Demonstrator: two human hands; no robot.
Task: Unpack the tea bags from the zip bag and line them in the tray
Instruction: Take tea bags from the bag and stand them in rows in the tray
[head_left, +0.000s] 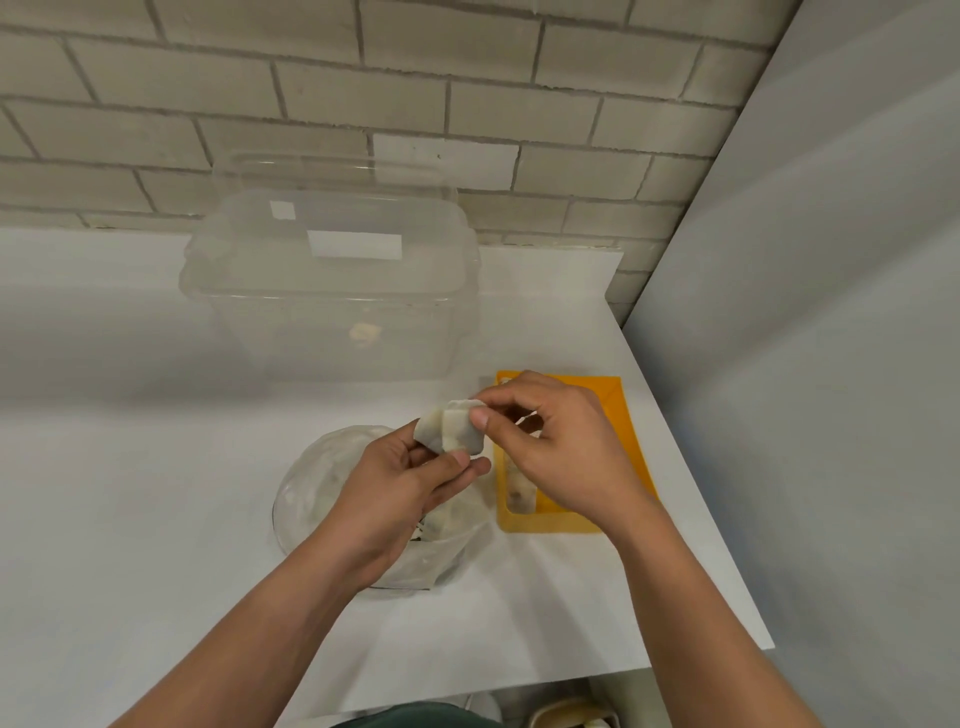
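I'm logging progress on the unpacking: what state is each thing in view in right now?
Left hand: grips the held tea bags from below.
Right hand: pinches their top edge.
Held tea bags: lifted above the zip bag, between both hands.
Zip bag: lying on the table, remaining tea bags inside.
Tray: on the table, lined tea bags along its left side.
Clear bin: upright at the back; lid unclear.

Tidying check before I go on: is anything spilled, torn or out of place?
Nothing looks spilled or torn. Only oddity: the left hand and right hand pinch what seems to be two overlapping tea bags above the zip bag. The laid bags in the yellow tray lie along its left wall.
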